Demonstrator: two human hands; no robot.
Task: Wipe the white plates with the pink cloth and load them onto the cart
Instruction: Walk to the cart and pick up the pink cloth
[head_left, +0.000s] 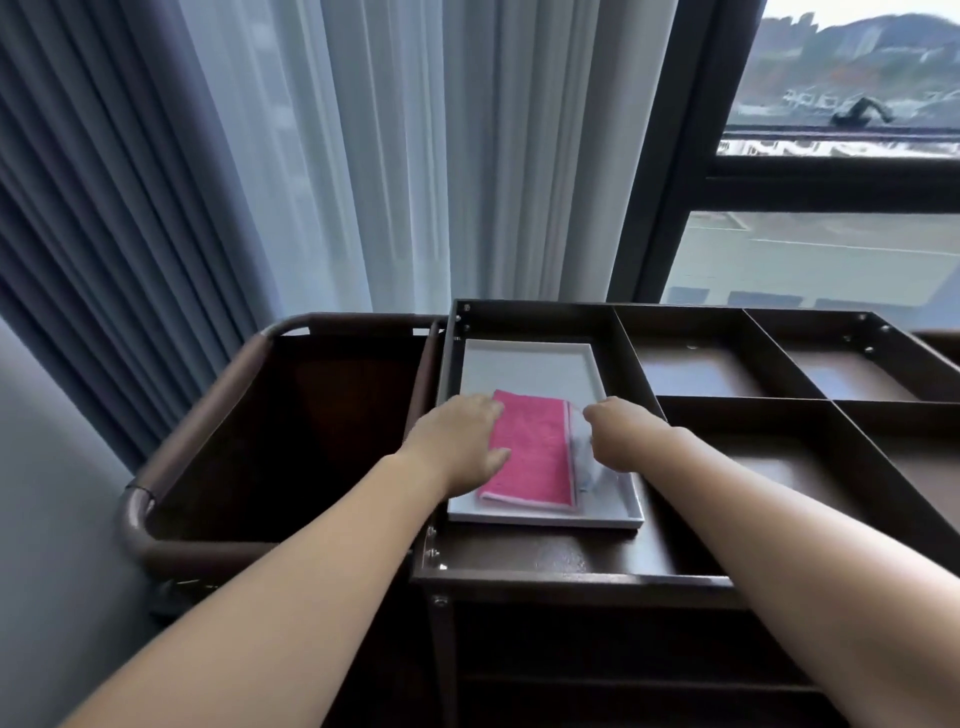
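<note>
Your plate (524, 364) lies in the cart's (571, 561) left top bay, long axis running away from you toward the window. The cloth (530, 447) lies lengthwise on its near half. Your left hand (457, 441) rests flat on the cloth's left edge; your right hand (621, 431) curls at its pale right edge (gripping or not, I cannot tell). The plate looks stiff, slick and breakable, so lift it by the long rims. The cloth is limp, so pinch it.
</note>
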